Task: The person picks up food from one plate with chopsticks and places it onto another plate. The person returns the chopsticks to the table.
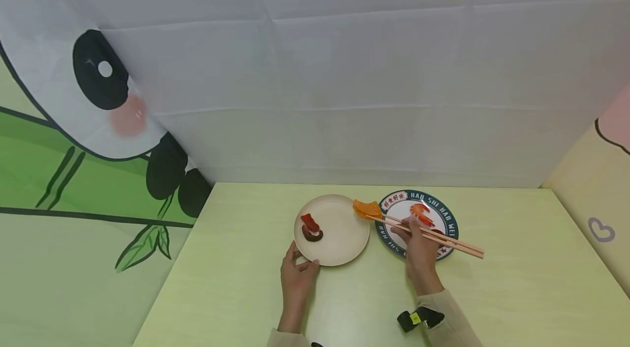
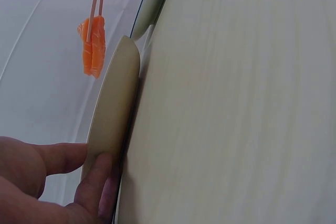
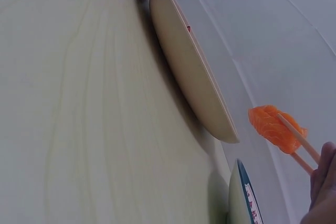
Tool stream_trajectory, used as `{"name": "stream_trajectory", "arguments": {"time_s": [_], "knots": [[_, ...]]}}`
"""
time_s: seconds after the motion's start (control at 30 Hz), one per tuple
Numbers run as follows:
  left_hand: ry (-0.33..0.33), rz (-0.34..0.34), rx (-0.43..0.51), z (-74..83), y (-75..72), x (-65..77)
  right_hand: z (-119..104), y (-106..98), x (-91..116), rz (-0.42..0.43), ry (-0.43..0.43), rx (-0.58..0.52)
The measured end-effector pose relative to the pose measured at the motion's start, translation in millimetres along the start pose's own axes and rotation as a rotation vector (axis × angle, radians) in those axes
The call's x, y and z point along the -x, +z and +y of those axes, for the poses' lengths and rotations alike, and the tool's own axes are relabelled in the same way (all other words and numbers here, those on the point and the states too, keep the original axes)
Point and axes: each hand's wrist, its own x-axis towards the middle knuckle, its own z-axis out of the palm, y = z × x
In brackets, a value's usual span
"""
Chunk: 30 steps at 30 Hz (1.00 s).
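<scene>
My right hand [image 1: 419, 247] holds a pair of wooden chopsticks [image 1: 462, 247]. Pinched in their tips is an orange slice of salmon [image 1: 367, 209], held in the air between two plates. The right wrist view shows pale lines across the salmon [image 3: 275, 128]. At the near left rim of a beige plate [image 1: 342, 237], my left hand [image 1: 297, 280] grips the edge between thumb and fingers. On that plate lie a red piece [image 1: 309, 222] and a dark brown curled piece [image 1: 312, 234], side by side. Beneath my right hand is a patterned plate [image 1: 450, 221] bearing an orange-and-white shrimp-like piece [image 1: 421, 214].
Both plates stand on a pale yellow-green table [image 1: 236, 259], close together near its back edge. A white cloth [image 1: 344, 90] rises behind it, with a cartoon-printed cloth [image 1: 98, 183] on the left. A black strap [image 1: 423, 318] sits around my right sleeve.
</scene>
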Motion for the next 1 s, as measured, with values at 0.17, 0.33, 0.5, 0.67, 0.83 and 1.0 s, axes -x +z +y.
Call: {"name": "stream_trajectory", "arguments": {"time_s": [0.17,0.33,0.5,0.67,0.83,1.0], "knots": [[-0.001,0.0,0.001,0.0,0.1,0.6,-1.2,-3.6,-0.1,0.003,0.004,-0.045],[0.0,-0.002,0.004,0.5,0.3,0.8,-4.3,-6.3,0.4,0.019,0.046,-0.017],[0.001,0.001,0.0,0.6,0.5,0.4,-6.7,-9.2,-1.6,0.06,0.09,-0.042],[0.0,0.0,0.001,0.8,0.1,0.4,-7.6,-13.0,-1.3,0.059,0.066,-0.116],[-0.002,-0.005,0.014,1.0,-0.7,1.0,-8.1,-16.6,-1.1,0.07,0.053,-0.122],[-0.006,-0.002,0.018,1.4,-1.1,1.1,-10.0,-19.2,-2.1,0.087,0.058,-0.115]]}}
